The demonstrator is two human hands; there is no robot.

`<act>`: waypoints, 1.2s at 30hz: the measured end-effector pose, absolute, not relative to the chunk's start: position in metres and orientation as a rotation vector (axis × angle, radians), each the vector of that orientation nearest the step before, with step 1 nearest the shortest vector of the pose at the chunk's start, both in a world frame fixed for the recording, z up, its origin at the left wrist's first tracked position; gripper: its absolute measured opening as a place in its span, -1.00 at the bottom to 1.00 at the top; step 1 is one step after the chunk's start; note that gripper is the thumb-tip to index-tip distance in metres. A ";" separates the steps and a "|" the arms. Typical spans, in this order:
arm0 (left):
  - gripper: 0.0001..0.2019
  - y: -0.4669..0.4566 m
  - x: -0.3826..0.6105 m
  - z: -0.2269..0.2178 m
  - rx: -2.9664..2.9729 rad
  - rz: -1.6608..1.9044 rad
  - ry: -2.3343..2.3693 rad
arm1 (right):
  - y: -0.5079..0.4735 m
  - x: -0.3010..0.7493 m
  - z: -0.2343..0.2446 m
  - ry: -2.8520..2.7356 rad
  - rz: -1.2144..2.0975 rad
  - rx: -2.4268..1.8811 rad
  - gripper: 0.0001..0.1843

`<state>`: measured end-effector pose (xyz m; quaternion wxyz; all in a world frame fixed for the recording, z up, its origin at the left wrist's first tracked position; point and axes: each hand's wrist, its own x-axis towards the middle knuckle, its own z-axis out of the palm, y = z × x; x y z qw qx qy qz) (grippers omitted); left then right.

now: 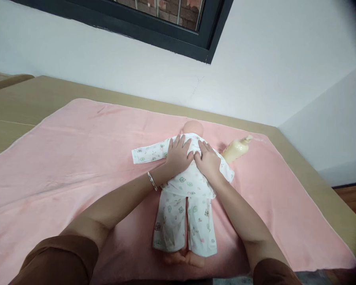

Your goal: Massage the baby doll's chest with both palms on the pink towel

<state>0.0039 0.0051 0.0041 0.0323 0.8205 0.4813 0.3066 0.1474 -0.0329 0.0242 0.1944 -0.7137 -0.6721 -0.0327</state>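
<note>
A baby doll [192, 127] lies on a pink blanket, its head toward the wall and its feet toward me. It wears a white printed shirt [188, 180] and matching trousers [172, 221]. My left hand [178, 156] rests flat on the left side of the shirt's upper part, fingers spread. On the right side, my right hand [208, 160] lies flat too, its thumb close to the left one. One sleeve [150, 153] stretches out to the left. A cream pump bottle [236, 150] lies on its side just right of the doll's shoulder.
The pink blanket [77, 158] covers much of a wooden table [59, 93]. Behind the table stands a white wall [240, 79] with a dark-framed window [166, 39]. The table's right edge runs down toward a wooden floor [353, 198].
</note>
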 end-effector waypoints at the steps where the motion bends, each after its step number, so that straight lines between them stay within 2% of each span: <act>1: -0.48 0.005 0.004 0.005 2.532 0.924 1.479 | -0.033 0.148 0.024 -1.888 -0.083 -1.997 -0.42; 10: -0.48 0.007 0.002 0.004 2.511 0.928 1.452 | -0.027 0.154 0.018 -1.960 -0.043 -1.850 -0.40; 36: -0.49 0.005 0.003 0.004 2.475 0.927 1.477 | -0.027 0.153 0.016 -1.951 -0.062 -1.828 -0.40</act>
